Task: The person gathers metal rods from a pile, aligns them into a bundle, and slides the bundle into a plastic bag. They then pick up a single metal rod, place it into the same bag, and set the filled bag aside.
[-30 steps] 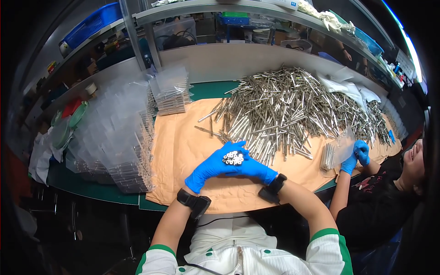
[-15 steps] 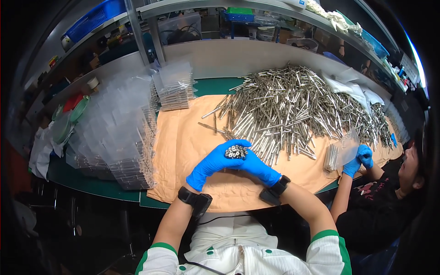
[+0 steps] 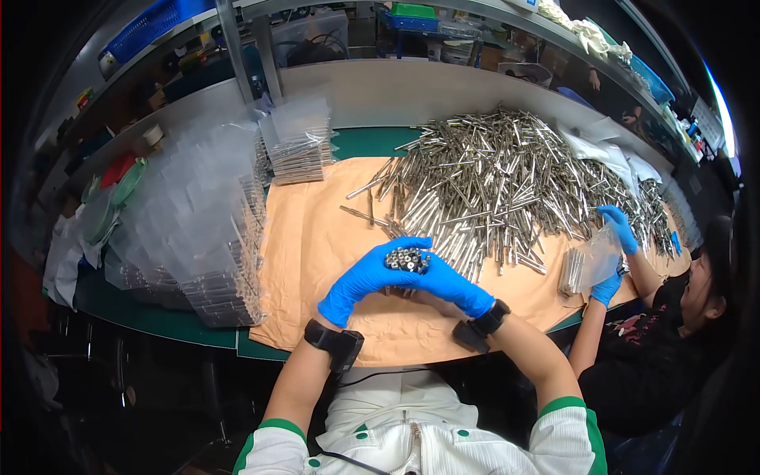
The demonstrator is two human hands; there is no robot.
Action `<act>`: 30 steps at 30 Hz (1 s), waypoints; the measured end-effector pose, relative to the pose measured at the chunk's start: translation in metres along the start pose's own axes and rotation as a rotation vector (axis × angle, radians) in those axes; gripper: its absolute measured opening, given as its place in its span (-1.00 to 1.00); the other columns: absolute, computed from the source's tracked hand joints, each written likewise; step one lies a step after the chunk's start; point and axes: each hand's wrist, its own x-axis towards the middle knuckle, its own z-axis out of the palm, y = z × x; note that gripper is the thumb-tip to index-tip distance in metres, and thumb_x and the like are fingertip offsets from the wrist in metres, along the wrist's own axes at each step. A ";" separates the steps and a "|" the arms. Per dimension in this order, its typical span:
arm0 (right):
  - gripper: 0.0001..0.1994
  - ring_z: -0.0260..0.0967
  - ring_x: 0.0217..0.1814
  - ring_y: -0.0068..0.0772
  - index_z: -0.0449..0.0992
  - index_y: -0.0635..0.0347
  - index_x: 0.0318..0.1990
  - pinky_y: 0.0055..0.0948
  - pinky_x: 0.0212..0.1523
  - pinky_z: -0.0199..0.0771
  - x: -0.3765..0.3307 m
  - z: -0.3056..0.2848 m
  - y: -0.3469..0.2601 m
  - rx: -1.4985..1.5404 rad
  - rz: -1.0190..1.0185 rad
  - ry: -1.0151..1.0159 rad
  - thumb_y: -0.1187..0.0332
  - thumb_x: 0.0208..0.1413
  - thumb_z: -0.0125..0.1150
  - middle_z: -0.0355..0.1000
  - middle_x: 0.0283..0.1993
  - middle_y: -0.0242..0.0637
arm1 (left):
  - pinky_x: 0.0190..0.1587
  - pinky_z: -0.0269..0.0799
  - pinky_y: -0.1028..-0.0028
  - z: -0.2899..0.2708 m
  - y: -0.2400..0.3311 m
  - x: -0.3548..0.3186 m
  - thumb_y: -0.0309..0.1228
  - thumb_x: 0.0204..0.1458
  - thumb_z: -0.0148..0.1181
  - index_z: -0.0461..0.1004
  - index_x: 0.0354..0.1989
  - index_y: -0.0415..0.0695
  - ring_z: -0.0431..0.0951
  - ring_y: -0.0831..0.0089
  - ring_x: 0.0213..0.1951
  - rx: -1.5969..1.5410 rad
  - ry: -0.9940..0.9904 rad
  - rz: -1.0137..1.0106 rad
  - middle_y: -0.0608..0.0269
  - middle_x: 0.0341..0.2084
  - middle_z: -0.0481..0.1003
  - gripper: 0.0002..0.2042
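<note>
In blue gloves, my left hand [image 3: 362,279] and my right hand [image 3: 457,290] wrap from both sides around a bundle of slim metal rods [image 3: 405,260] that look like drill bits. The rods stand end-up, their round ends level with my thumbs and fingertips. My palms hide most of their length. Just beyond my hands spreads a big heap of the same silvery and darker rods [image 3: 499,182], lying in all directions. Brown paper [image 3: 317,261] lies beneath the heap and under my hands.
At left stand clear plastic sleeves [image 3: 186,206] packed with rods; a smaller stack [image 3: 297,142] lies behind. A co-worker's gloved hands [image 3: 613,253] are at the right, one at a plastic sleeve of rods [image 3: 582,265]. A metal shelf [image 3: 380,12] spans the back over the green table [image 3: 368,141].
The bundle's ends have shifted slightly and look less even; my hands stay around it. The co-worker's farther hand has moved away from the other, toward the heap.
</note>
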 end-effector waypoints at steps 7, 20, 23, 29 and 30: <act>-0.56 0.31 -0.03 -0.51 0.32 0.25 0.05 -0.48 0.02 0.32 0.004 -0.009 -0.019 -0.190 -0.015 -0.123 0.43 -0.04 0.22 0.40 -0.07 -0.33 | 0.03 0.30 0.52 -0.006 -0.005 -0.002 -0.51 -0.21 0.31 0.32 0.04 -0.20 0.39 0.52 -0.07 -0.033 0.022 -0.020 0.23 -0.07 0.41 -0.46; -0.61 0.31 -0.04 -0.51 0.41 0.15 -0.03 -0.47 0.03 0.32 0.001 -0.009 0.004 -0.181 -0.016 -0.095 0.36 -0.08 0.28 0.40 -0.06 -0.33 | 0.06 0.29 0.49 0.008 -0.017 0.006 -0.52 -0.19 0.30 0.33 0.04 -0.21 0.39 0.50 -0.05 -0.037 0.044 0.054 0.20 -0.06 0.41 -0.48; -0.61 0.31 -0.05 -0.53 0.40 0.16 -0.04 -0.47 0.02 0.34 -0.002 -0.001 0.005 -0.177 -0.038 -0.035 0.37 -0.08 0.28 0.39 -0.06 -0.33 | 0.07 0.28 0.49 0.005 -0.018 0.004 -0.53 -0.20 0.30 0.34 0.03 -0.22 0.39 0.50 -0.05 -0.052 0.045 0.052 0.19 -0.06 0.41 -0.49; -0.60 0.31 -0.08 -0.55 0.38 0.17 -0.05 -0.48 -0.01 0.35 -0.005 0.005 -0.006 0.016 0.042 0.051 0.40 -0.09 0.29 0.39 -0.08 -0.33 | 0.06 0.29 0.48 0.007 -0.011 -0.004 -0.54 -0.19 0.29 0.37 -0.01 -0.24 0.39 0.50 -0.03 -0.027 0.068 0.068 0.18 -0.05 0.41 -0.53; -0.60 0.31 -0.08 -0.55 0.38 0.17 -0.05 -0.48 -0.01 0.35 -0.003 0.004 -0.006 0.018 0.043 0.048 0.40 -0.09 0.29 0.39 -0.08 -0.33 | 0.06 0.29 0.48 0.007 -0.011 -0.004 -0.54 -0.19 0.29 0.37 -0.01 -0.24 0.39 0.50 -0.03 -0.027 0.071 0.067 0.18 -0.05 0.41 -0.53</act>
